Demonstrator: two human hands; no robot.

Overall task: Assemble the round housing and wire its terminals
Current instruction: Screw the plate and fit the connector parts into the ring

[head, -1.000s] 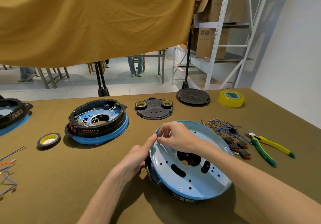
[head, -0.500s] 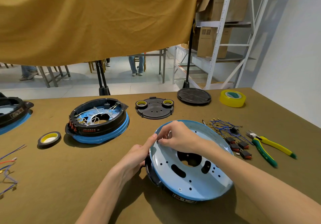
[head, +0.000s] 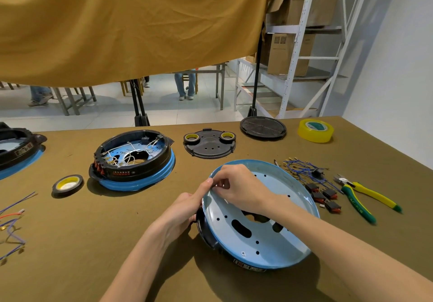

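From the head camera, the blue round housing (head: 260,217) lies tilted on the brown table (head: 70,243), its black ring underneath. The left hand (head: 185,210) grips the housing's left rim, thumb on the blue lip. The right hand (head: 236,189) rests inside that rim, fingers curled, pinching something too small to tell. Right of the housing lie blue terminal wires (head: 302,170) and yellow-green pliers (head: 360,198).

Both your forearms reach fwd from the bottom edge and meet at the left rim of the blue round housing (head: 269,229). Your left hand (head: 182,210) grips that rim from outside, thumb up along the edge. Your right hand (head: 236,189) sits just inside the rim, fingers curled, fingertips pinching at the edge next to the left thumb.
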